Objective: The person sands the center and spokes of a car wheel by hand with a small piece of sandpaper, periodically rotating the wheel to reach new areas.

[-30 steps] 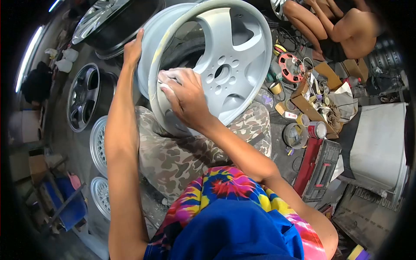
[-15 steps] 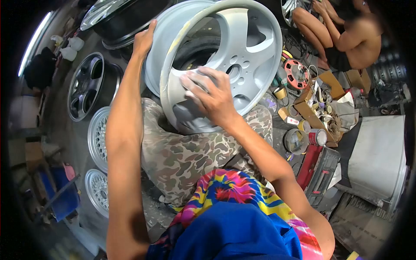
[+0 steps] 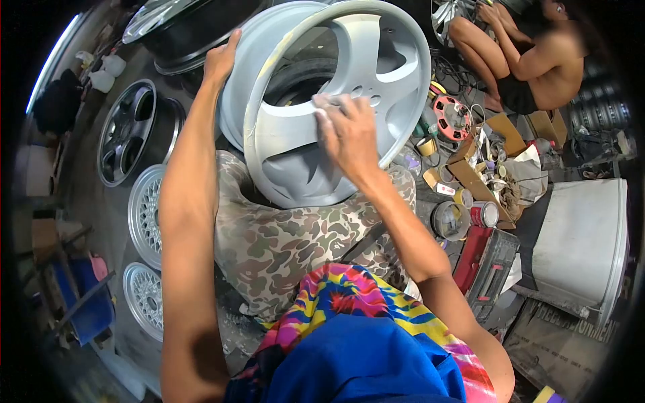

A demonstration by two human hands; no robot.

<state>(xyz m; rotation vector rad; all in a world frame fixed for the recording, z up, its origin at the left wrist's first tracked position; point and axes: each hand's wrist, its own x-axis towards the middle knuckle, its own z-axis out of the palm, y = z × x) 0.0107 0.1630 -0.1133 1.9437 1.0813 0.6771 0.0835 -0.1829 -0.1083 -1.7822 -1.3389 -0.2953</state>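
A grey car wheel rim [image 3: 285, 125], with yellowish patches on its lip and upper spoke, leans tilted against my camouflage-clad legs [image 3: 289, 235]. My left hand [image 3: 220, 60] is closed around the rim's rear edge at the upper left, its thumb pointing up. On the face side, my right hand [image 3: 351, 131] lies over a spoke close to the centre hole, fingers bent and dusty with grey powder. Whatever may be under those fingertips is hidden. Through the gap between spokes, a dark round shape shows inside the barrel.
Other wheels stand at left, including a dark rim [image 3: 127, 134] and a mesh rim [image 3: 146, 215]. To the right are a red cable reel [image 3: 453, 118], an open cardboard box [image 3: 467, 171], tins, a red toolbox [image 3: 480, 269] and a white bin [image 3: 581, 242]. A person [image 3: 537, 64] crouches at upper right.
My right hand has slid right and slightly up along the spoke towards the centre, its fingers now more bunched. The left hand keeps its hold; the view has shifted slightly.
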